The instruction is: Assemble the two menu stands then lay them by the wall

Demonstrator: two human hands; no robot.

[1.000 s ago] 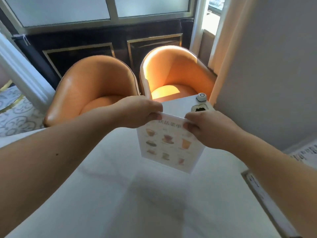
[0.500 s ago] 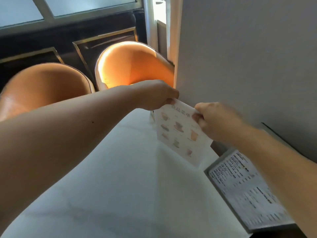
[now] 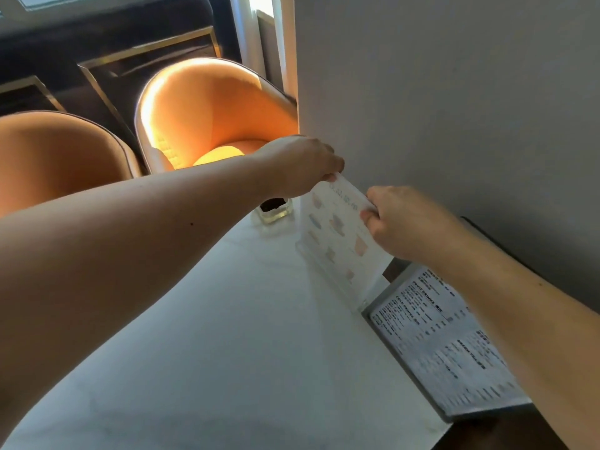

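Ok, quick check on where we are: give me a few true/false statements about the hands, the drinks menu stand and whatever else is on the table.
1. Both hands grip the drinks menu stand by its top edge. True: left hand, right hand.
2. The stand lies flat on the table. False: it stands tilted, base by the table's wall-side edge.
3. A text menu board lies nearer the camera, along the wall. True.
4. The small glass jar sits on an orange chair. False: it sits on the table.
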